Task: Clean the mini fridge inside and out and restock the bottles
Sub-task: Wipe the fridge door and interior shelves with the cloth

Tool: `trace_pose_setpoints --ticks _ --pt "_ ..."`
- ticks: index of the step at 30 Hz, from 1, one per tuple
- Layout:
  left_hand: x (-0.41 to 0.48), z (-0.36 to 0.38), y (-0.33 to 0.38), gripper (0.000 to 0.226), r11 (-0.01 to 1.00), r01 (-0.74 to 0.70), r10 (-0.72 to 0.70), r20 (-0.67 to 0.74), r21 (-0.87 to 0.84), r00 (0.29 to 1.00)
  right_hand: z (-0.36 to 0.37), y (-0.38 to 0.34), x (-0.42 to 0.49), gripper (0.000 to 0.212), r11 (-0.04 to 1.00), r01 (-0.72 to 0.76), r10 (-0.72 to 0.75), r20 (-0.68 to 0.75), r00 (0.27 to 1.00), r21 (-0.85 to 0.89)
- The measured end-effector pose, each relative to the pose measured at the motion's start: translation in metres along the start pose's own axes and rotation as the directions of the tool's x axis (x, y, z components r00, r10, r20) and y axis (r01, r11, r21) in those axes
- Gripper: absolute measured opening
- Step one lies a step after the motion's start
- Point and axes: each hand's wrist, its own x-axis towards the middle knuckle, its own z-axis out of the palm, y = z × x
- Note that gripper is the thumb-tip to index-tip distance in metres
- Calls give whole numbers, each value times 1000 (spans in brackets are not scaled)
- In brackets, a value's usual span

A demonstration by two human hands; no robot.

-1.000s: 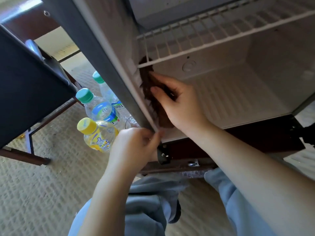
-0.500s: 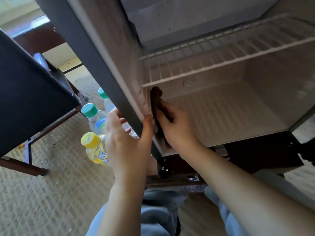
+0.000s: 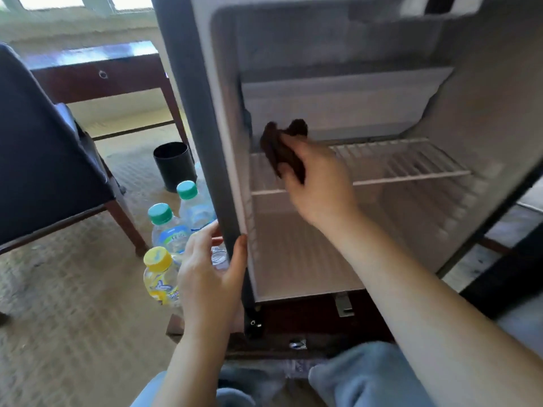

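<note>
Head view: we kneel at the mini fridge (image 3: 484,118), its inside facing us. Our left hand (image 3: 205,277) grips the fridge's left front edge low down, thumb on the inner lip and fingers wrapped round the outer side. Our right hand (image 3: 320,186) reaches inside and clutches a dark brown cloth (image 3: 282,151), bunched between thumb and fingers. It hangs over the left end of the white wire shelf (image 3: 411,164), close to the left inner wall; we cannot tell whether the cloth touches the shelf. Above the right hand sits the pale freezer box (image 3: 338,104).

Just left of the left hand, the bottles stand on the carpet (image 3: 73,318). The yellow-capped bottle (image 3: 160,277) is closest to that hand, the nearer green-capped bottle (image 3: 169,227) is just beyond it, and the farther green-capped bottle (image 3: 192,201) is beyond that. Past them stands a black bin (image 3: 174,165). Far left of the left hand is a dark chair (image 3: 44,157), with a wooden desk (image 3: 97,74) behind it. Below both hands our knees (image 3: 367,377) show in light blue trousers.
</note>
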Motion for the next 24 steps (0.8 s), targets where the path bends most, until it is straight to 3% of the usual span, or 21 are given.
trace_pose_setpoints --ticks 2,4,6,11,15,18,21,24 --pt "1 1 -2 32 1000 5 -5 2 22 1000 11 -3 12 44 971 105 -56 223 973 -215" --pt "1 1 -2 32 999 12 -12 -6 29 1000 8 -4 29 43 977 59 34 422 906 -205" --pt "1 2 -1 32 1000 13 -13 -4 18 1000 2 -3 37 42 987 4 80 518 852 -160" --pt "-1 2 1 33 1000 13 -12 -8 12 1000 -11 -7 -3 37 995 11 24 362 932 -95" --pt "1 2 2 37 1000 4 -4 -17 22 1000 -21 -4 -14 36 998 54 -41 331 943 -32" --pt "0 4 0 41 1000 19 -19 -15 6 1000 -5 -2 5 38 992 1 48 385 922 -127" --pt "-5 4 5 41 1000 -4 3 -93 -6 996 15 2 31 47 967 69 68 508 859 -246" --pt "-13 3 22 28 986 -159 166 -192 50 967 16 2 51 48 973 77 74 610 789 -218"
